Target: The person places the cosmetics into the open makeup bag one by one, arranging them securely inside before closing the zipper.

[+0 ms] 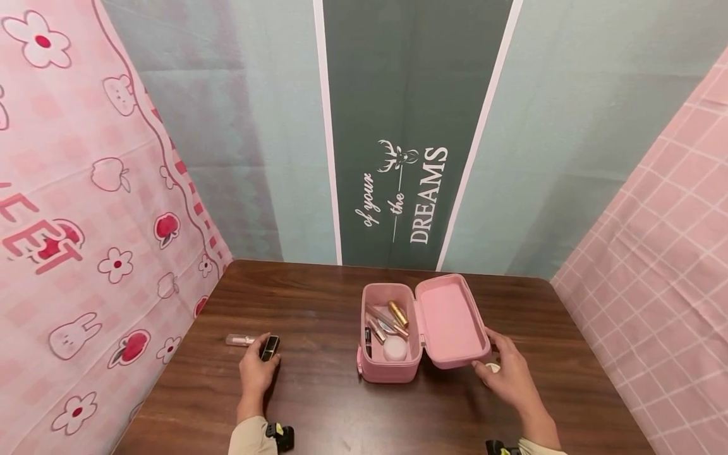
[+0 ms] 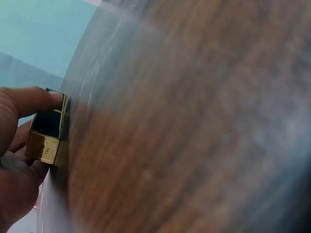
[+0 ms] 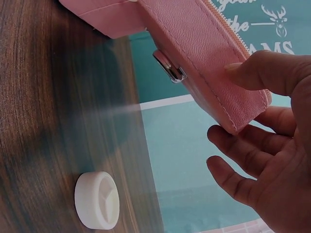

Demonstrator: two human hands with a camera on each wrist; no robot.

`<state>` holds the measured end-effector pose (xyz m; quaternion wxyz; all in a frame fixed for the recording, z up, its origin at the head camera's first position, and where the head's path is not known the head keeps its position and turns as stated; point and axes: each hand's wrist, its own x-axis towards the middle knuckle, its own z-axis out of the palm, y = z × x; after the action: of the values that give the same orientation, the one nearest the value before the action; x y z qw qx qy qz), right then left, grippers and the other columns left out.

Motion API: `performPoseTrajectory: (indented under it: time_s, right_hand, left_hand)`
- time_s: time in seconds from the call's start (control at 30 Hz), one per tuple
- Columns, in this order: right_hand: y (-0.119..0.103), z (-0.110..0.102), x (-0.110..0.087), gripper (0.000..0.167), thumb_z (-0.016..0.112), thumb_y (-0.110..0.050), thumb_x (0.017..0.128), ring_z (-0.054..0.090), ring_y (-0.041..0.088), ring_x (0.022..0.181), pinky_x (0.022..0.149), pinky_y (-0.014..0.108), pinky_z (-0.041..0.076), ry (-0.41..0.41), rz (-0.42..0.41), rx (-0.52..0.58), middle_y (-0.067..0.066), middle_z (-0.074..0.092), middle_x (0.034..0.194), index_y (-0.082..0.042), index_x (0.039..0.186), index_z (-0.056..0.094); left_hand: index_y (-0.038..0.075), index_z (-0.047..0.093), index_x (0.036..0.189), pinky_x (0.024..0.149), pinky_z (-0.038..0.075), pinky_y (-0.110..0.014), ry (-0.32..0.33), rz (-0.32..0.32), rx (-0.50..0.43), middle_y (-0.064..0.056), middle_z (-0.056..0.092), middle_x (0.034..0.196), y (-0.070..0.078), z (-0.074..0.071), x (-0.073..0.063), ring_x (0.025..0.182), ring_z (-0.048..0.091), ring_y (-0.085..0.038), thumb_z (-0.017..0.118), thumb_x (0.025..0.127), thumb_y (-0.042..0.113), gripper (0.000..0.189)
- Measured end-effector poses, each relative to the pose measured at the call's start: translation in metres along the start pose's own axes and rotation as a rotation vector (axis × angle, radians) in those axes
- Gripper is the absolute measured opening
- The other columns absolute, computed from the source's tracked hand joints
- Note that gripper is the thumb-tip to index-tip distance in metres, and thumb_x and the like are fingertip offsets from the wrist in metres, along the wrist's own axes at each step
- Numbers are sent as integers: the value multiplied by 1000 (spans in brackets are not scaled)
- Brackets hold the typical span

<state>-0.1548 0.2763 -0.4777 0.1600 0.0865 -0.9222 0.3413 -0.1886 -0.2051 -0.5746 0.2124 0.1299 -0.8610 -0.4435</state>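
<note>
My left hand (image 1: 257,370) pinches a black-and-gold lipstick (image 1: 270,347) between thumb and fingers at the table's left. The left wrist view shows the lipstick's gold band (image 2: 43,148) low against the wood. A pink makeup case (image 1: 390,373) stands open at the middle. With thumb on the side and fingers beneath, my right hand (image 1: 510,373) grips the outer corner of its lid (image 1: 452,319), tilted out to the right. Inside the case lie a gold tube (image 1: 398,313), a round pale-lidded jar (image 1: 395,348), a black item (image 1: 368,342) and several slim tubes.
A clear tube (image 1: 239,340) lies just beyond my left hand. On the wooden table (image 1: 318,411), a small white round object (image 3: 97,200) sits below the lid, close to my right hand. Fabric hangings (image 1: 279,158) surround the table's back and sides.
</note>
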Motion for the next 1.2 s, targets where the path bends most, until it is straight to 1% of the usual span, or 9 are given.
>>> performPoseTrajectory:
  time_s: [0.13, 0.3, 0.53, 0.67, 0.83, 0.93, 1.03, 1.2]
  right_hand:
    - [0, 0, -1, 68, 78, 1, 68, 55, 35, 95, 75, 49, 48, 0, 2, -11, 24, 52, 111, 10, 126, 45]
    - [0, 0, -2, 68, 78, 1, 67, 56, 35, 94, 75, 48, 48, 9, -7, -9, 24, 52, 111, 10, 126, 45]
    - [0, 0, -1, 68, 77, 0, 67, 56, 36, 94, 74, 49, 48, 17, -22, -4, 24, 52, 110, 10, 126, 45]
    - [0, 0, -3, 68, 77, 1, 67, 56, 36, 93, 74, 50, 48, 18, -23, -8, 24, 52, 110, 10, 125, 45]
    - [0, -1, -5, 68, 77, 0, 67, 56, 35, 92, 73, 49, 49, 12, -22, -10, 24, 52, 110, 10, 125, 45]
    - [0, -1, -4, 68, 77, -1, 67, 56, 34, 92, 73, 49, 49, 11, -26, -17, 23, 53, 109, 10, 126, 45]
    - [0, -1, -3, 68, 77, -1, 67, 56, 33, 92, 73, 48, 49, 9, -27, -20, 23, 53, 110, 10, 126, 45]
    - [-1, 0, -2, 68, 78, -1, 67, 56, 32, 90, 72, 49, 49, 16, -31, -12, 23, 52, 109, 10, 126, 45]
  left_hand:
    - [0, 60, 116, 81, 39, -50, 28, 13, 3, -24, 63, 103, -3, 3, 0, 93, 57, -40, 71, 65, -9, 53]
    - [0, 60, 116, 79, 39, -51, 52, 2, 12, -24, 64, 96, -6, 5, -1, 88, 58, -39, 71, 66, -10, 52]
    - [-2, 59, 116, 81, 40, -49, 74, -9, -21, -22, 64, 102, -1, 5, 0, 92, 59, -39, 69, 67, -11, 51]
    - [-1, 58, 117, 82, 39, -49, 79, -24, -28, -21, 65, 102, 0, 5, 0, 93, 58, -40, 70, 67, -11, 52]
    - [-1, 56, 121, 83, 40, -49, 42, -75, -46, -22, 64, 105, 0, 5, -2, 95, 58, -39, 68, 72, -8, 51]
    - [0, 54, 123, 82, 42, -48, 41, -103, -61, -22, 63, 106, 2, 5, -4, 95, 59, -38, 68, 74, -7, 52]
    - [1, 53, 125, 80, 44, -48, 63, -102, -69, -20, 64, 105, 4, 5, -4, 94, 60, -36, 68, 74, -5, 53]
    - [1, 53, 125, 77, 45, -48, 100, -74, -66, -19, 65, 104, 8, 5, -4, 92, 62, -34, 68, 73, -5, 54]
